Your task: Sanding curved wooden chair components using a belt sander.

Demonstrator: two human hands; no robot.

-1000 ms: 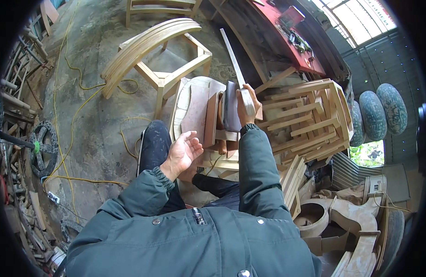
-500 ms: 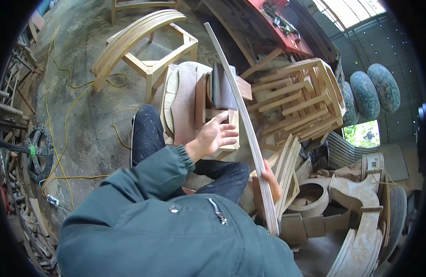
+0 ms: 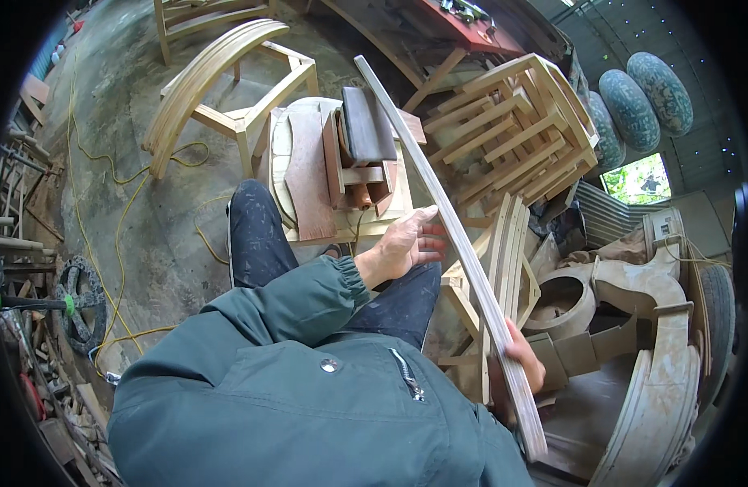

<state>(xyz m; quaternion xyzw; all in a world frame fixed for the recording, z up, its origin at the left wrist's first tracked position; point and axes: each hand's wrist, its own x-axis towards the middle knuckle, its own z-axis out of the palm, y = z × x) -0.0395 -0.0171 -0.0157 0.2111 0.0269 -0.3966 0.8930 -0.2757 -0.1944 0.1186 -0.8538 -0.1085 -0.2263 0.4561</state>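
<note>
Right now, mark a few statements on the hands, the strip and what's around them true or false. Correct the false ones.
1. The right hand grips the long wooden strip. True.

2. The left hand is closed tight around the strip. False: it is open, right beside the strip; whether it touches is hard to tell.

3. A yellow cord lies on the floor, left of the strip. True.

4. The frame with the curved rail stands to the right of the strip in the picture. False: it stands to the left.

5. The table near the top edge has a blue top. False: its top is red.
</note>
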